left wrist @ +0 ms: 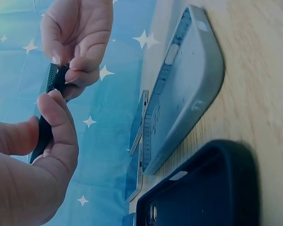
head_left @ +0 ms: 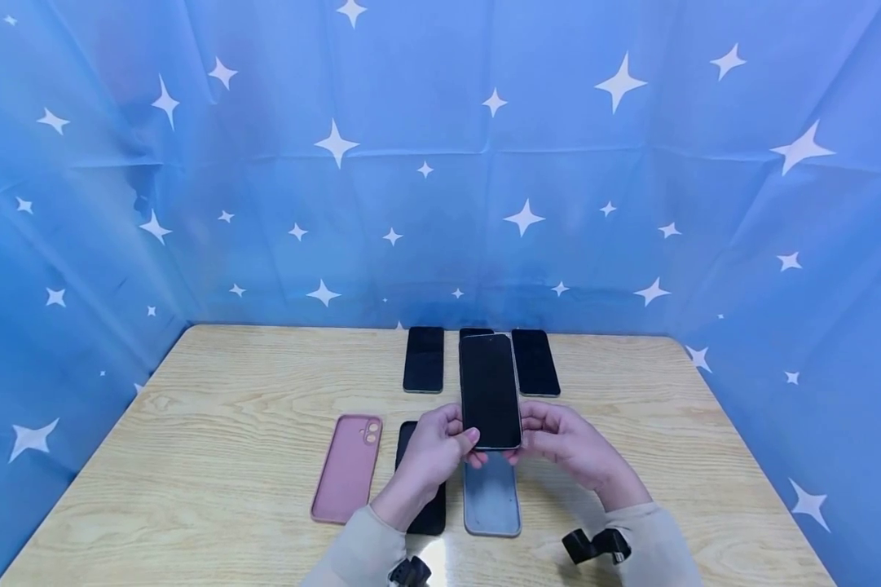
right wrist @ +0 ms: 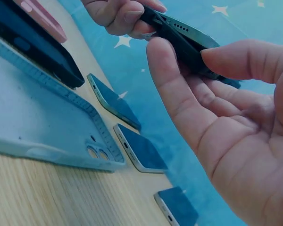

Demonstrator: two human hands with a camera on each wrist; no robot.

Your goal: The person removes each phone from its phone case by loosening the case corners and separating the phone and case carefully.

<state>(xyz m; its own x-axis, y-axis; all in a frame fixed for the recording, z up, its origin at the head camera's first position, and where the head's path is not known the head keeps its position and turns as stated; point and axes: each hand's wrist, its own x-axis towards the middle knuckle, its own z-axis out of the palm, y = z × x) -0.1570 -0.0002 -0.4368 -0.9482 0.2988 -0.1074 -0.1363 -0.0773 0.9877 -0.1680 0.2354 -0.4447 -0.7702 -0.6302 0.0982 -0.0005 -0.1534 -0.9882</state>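
Both hands hold a phone (head_left: 490,391) screen-up above the table. A black phone case (right wrist: 180,51) lies against the phone's back, and at the lower end the two stand slightly apart. My left hand (head_left: 438,447) grips the left side, thumb over the screen's lower corner and fingers underneath. On the other side, my right hand (head_left: 568,444) pinches the case and phone near the lower right corner between thumb and fingers. Below the hands lie a light blue-grey phone case (head_left: 491,501) and another black phone case (head_left: 431,514), partly hidden by the left arm.
A pink phone case (head_left: 346,469) lies to the left on the wooden table (head_left: 227,424). Along the back edge are a left phone (head_left: 424,359), a middle phone (head_left: 477,332) mostly covered by the held one, and a right phone (head_left: 535,363). A blue starry curtain (head_left: 425,204) surrounds the table.
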